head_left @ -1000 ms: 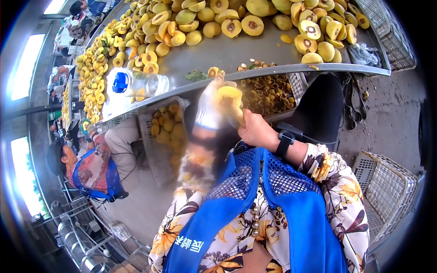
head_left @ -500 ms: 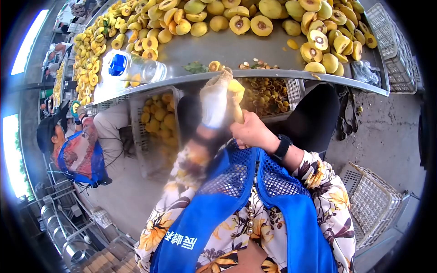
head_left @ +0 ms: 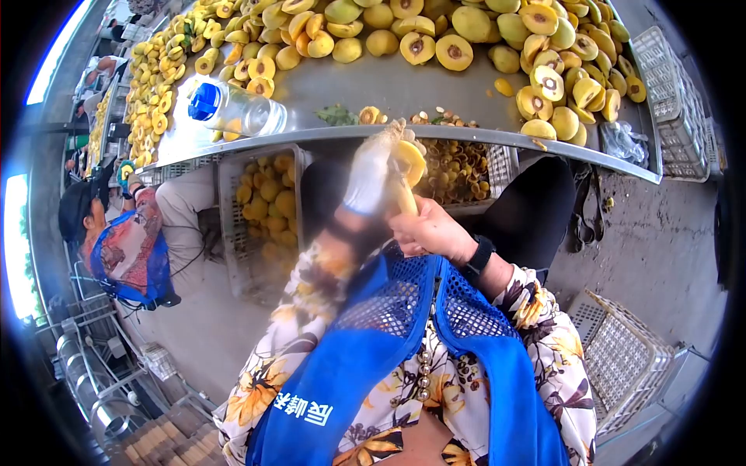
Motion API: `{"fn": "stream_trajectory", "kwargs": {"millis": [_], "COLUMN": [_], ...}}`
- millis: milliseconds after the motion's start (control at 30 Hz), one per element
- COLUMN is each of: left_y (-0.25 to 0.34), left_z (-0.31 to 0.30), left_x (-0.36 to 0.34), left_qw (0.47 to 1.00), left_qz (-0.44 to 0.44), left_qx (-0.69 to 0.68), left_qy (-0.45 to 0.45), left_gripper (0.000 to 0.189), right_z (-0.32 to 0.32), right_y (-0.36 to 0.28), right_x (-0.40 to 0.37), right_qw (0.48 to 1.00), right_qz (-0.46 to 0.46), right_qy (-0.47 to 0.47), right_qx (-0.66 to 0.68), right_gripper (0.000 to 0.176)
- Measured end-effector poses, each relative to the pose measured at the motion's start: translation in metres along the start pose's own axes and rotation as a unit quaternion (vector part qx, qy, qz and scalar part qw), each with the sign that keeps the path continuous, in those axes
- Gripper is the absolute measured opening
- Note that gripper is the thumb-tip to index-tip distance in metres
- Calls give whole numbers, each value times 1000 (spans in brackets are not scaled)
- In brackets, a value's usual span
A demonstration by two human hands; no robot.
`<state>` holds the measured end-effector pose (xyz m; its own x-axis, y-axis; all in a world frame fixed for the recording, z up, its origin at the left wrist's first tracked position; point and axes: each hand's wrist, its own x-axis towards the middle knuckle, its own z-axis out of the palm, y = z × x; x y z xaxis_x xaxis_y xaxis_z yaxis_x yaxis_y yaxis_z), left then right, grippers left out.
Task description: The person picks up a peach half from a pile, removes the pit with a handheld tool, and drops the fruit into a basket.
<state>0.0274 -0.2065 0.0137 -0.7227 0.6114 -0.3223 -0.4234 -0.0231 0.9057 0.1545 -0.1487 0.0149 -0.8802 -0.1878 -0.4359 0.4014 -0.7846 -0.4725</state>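
My left hand [head_left: 367, 177], in a white glove with soiled fingertips, is closed around a yellow peach half [head_left: 413, 161] just below the table edge. My right hand [head_left: 435, 228] is bare, with a dark watch at the wrist, and its fingers wrap the pale yellow handle of a tool [head_left: 406, 199]. The tool's upper end meets the peach half; glare and blur hide its exact shape. On the table above lie many halved peaches [head_left: 454, 52], some with brown pits in them. Below the hands, a crate holds cut peach pieces with hollow centres [head_left: 458, 175].
A metal table [head_left: 334, 81] with a raised rim carries a blue-capped water bottle [head_left: 245, 111] and a clear plastic bag [head_left: 624, 142]. A crate of peaches [head_left: 270, 202] stands at left, near a seated co-worker [head_left: 128, 248]. White crates [head_left: 622, 357] stand at right.
The peach half in my left hand now shows more of its rounded yellow face beside the tool. My right hand stays at nearly the same place. The view has shifted slightly.
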Motion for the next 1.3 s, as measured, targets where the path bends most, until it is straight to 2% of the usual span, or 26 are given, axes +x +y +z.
{"fn": "stream_trajectory", "kwargs": {"millis": [67, 167, 200, 333, 400, 433, 467, 500, 567, 600, 700, 733, 833, 867, 900, 933, 967, 1000, 1033, 1067, 1100, 1133, 1167, 1233, 1267, 1300], "left_y": [4, 2, 2, 15, 24, 28, 30, 30, 30, 28, 23, 22, 22, 23, 15, 29, 30, 27, 37, 48, 51, 48, 60, 71, 84, 74], "left_z": [4, -3, -6, -7, -4, -4, -7, -7, -6, -18, -27, -47, -64, -82, -104, -119, -145, -155, -177, -178, -193, -200, -182, -140, -108, -106], "left_x": [-7, -5, -6, -7, -11, -13, -16, -18, -21, -17, 4, 2, 0, -7, -4, -13, -21, -22, -25, -27, -26, -17, -13, 7, 16, 50], "left_qw": [991, 977, 982, 990, 994, 995, 998, 996, 977, 966, 936, 963, 957, 965, 962, 965, 978, 945, 857, 726, 660, 699, 735, 768, 747, 610], "left_qz": [-81, -162, -128, 30, 25, 24, 7, -30, -104, -134, -165, -130, -79, -83, -42, -43, 0, 55, 64, 39, 142, 147, 149, 227, 239, 399], "left_qx": [-109, -130, -140, 109, 70, 49, 16, -48, -177, -222, -277, -224, -261, -228, -224, -211, -156, 0, 367, 575, 654, 611, 567, 548, 602, 681], "left_qy": [6, 42, 22, 80, 80, 80, 63, 65, 65, -4, 142, 77, 95, 97, 153, 152, 141, 323, 356, 375, 342, 343, 341, 243, 152, 67], "left_gripper": [33, 32, 31, 30, 27, 25, 32, 33, 37, 38, 37, 38, 36, 35, 35, 35, 37, 42, 43, 37, 35, 34, 34, 25, 25, 19], "right_z": [-1, -2, -1, -3, -4, -2, 1, 4, -1, -4, -9, -13, -22, -29, -31, -31, -33, -41, -76, -64, -51, -58, -52, -33, -31, -45], "right_y": [-1, 3, 5, 2, 3, 2, 0, 0, 7, 8, 6, 4, -1, 0, 1, 2, 3, 3, 24, 16, 8, 13, 12, -2, -5, 6], "right_x": [1, 6, 7, 9, 14, 15, 14, 14, 16, 16, 13, 11, 9, 11, 10, 8, 6, 12, 25, 20, 17, 22, 19, 19, 19, 21], "right_qw": [1000, 998, 996, 998, 995, 996, 997, 998, 993, 984, 972, 976, 957, 940, 947, 954, 961, 915, 778, 768, 757, 772, 769, 757, 781, 774], "right_qz": [3, -19, -28, 24, 56, 46, 33, 20, -64, -108, -148, -143, -143, -141, -134, -129, -122, -60, -112, -92, -71, -61, -55, -59, -42, -131], "right_qy": [-3, 22, 34, -59, -84, -75, -66, -58, -76, -85, -67, -34, 75, 96, 97, 98, 99, 165, 189, 208, 224, 242, 237, 226, 218, 204], "right_qx": [12, -49, -82, -19, 17, 18, 19, 20, -67, -112, -170, -159, -241, -297, -274, -250, -227, -362, -588, -598, -609, -585, -591, -610, -584, -585], "right_gripper": [11, 11, 10, 12, 12, 13, 13, 14, 16, 17, 18, 16, 12, 12, 12, 11, 11, 17, 28, 32, 35, 34, 33, 33, 33, 32]}}
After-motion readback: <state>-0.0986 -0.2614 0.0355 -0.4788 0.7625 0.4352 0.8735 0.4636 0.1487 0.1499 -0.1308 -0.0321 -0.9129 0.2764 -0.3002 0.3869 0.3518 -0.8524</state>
